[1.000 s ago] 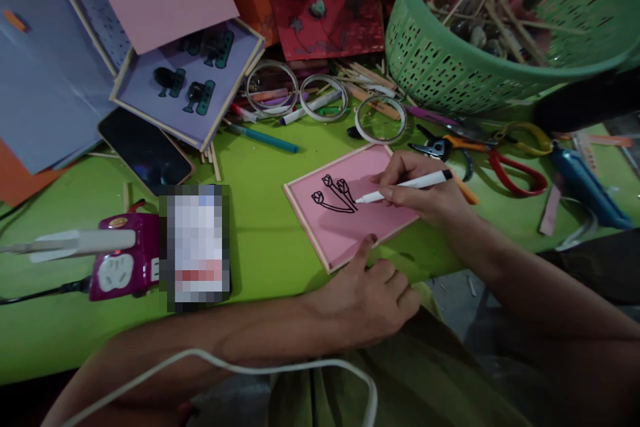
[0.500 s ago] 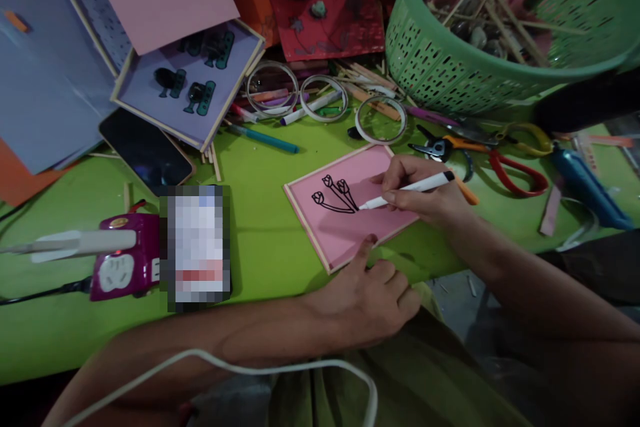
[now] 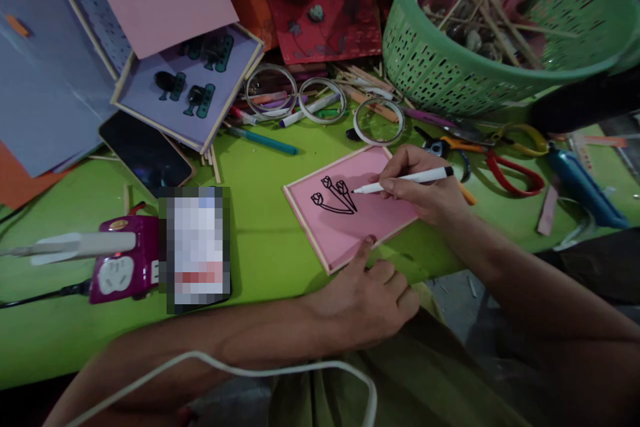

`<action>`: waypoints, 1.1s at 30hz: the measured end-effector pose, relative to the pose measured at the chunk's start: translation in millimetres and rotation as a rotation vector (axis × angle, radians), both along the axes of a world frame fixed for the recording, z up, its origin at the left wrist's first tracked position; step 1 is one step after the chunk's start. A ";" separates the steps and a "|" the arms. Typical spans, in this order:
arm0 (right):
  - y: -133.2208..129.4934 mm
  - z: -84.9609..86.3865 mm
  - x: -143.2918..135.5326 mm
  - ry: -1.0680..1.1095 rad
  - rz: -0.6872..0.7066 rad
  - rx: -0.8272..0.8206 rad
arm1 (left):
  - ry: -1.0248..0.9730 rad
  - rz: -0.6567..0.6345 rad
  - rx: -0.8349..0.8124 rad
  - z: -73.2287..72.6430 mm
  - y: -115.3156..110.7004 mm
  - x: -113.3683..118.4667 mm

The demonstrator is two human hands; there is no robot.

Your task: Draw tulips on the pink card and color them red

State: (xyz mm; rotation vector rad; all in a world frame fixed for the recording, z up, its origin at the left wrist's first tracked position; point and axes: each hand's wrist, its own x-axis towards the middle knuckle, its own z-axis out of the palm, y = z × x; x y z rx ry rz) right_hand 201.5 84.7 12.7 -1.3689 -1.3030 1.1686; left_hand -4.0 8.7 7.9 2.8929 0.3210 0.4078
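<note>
Currently right hand pinches marker over card on bench, left hand grips nothing, one finger at card's near edge, so if that finger slips, card could skid and lines go crooked.

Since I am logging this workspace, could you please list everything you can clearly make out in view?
pink framed card: 1, pink, centre
marker: 1, white and black, in right hand
table: 1, green, underneath
basket: 1, green, top right
rings: 3, whitish, beyond the card
teal pen: 1, teal, nearer than the rings
pens and sticks: many, mixed, around the rings
cutting tools: count unclear, red, yellow and orange handles, right
phone: 1, dark, left
pixelated device: 1, colours obscured, left
socket block: 1, purple, far left
loose sheet: 1, pink, upper left
red card: 1, red, top centre
cord: 1, white, foreground
left hand: 1, bare, index fingertip at card's near edge
right hand: 1, bare, over the card
</note>
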 end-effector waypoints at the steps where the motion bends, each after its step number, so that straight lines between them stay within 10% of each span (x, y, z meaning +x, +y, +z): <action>1: 0.4 -0.2 0.0 -0.014 -0.001 0.009 | -0.012 0.000 0.001 -0.5 -0.1 0.2; 33: 1.8 9.2 -5.7 -0.134 0.008 -0.015 | -0.007 -0.008 0.002 0.0 0.0 0.8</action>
